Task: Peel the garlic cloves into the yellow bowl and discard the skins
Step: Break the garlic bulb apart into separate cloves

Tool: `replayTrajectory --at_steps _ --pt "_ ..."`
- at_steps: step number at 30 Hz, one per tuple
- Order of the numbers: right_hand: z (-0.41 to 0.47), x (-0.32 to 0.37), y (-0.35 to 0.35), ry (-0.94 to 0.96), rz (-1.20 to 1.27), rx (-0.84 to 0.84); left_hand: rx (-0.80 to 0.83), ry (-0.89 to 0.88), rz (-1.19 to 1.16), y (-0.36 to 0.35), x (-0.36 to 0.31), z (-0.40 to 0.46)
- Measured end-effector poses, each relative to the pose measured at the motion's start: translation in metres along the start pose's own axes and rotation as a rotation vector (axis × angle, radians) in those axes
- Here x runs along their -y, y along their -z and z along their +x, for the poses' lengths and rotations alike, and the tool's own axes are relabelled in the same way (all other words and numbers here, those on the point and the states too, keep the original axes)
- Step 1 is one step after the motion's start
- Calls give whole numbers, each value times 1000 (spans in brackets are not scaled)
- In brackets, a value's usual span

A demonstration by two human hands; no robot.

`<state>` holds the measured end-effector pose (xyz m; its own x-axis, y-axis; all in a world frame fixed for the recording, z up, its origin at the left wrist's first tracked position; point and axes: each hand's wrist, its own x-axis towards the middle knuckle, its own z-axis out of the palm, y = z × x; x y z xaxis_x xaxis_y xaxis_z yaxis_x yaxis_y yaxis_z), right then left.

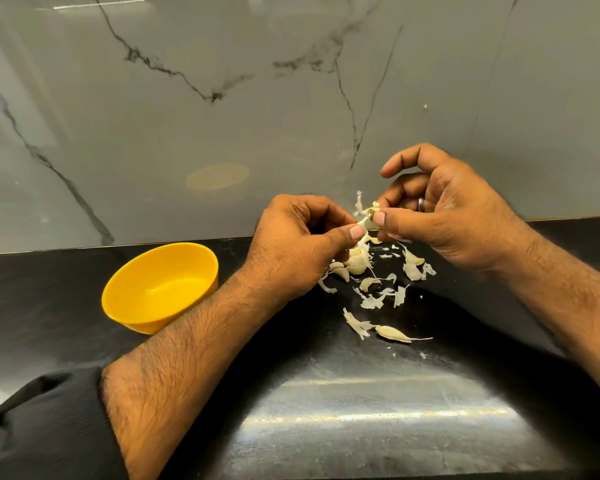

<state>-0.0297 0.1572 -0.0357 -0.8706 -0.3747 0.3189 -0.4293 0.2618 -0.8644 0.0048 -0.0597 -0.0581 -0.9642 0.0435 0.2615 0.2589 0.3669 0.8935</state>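
Observation:
My left hand [302, 244] and my right hand [444, 216] are raised above the black counter, and both pinch one garlic piece [369, 213] with papery skin sticking up from it. Below them lies a cluster of garlic cloves [355, 261] among several torn skins [378, 296]. One unpeeled clove [392, 333] lies alone nearer to me. The yellow bowl [160, 289] stands to the left of my left forearm, and I see nothing inside it.
The black stone counter [361, 410] runs to a grey marble-veined wall [222, 98] right behind the hands. A black sleeve [39, 427] covers my left upper forearm at the bottom left. A ring sits on a finger of my right hand.

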Motion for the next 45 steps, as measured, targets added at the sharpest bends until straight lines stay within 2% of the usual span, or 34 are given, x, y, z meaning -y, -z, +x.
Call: replayTrajectory --at_steps 5,12,22,26,33,37,42,45 --pt "1 0 0 5 -45 -17 23 13 -15 -2 -1 -2" --pt "-1 5 -4 -29 128 -36 20 -3 -181 0 -4 -4" --pt "0 3 -11 -84 249 -24 -82 -169 -67 -5 4 -2" --pt "1 2 -8 -94 257 -16 -106 -148 -126 -5 4 0" --pt "2 -6 1 -87 199 42 -72 -65 -315 3 6 1" --pt "4 -8 5 -120 254 42 -43 -46 -385 4 6 3" --pt "5 -13 2 -282 310 195 -69 -47 -340 3 8 4" --pt "4 -13 -5 -237 169 220 -114 -64 -227 1 10 5"
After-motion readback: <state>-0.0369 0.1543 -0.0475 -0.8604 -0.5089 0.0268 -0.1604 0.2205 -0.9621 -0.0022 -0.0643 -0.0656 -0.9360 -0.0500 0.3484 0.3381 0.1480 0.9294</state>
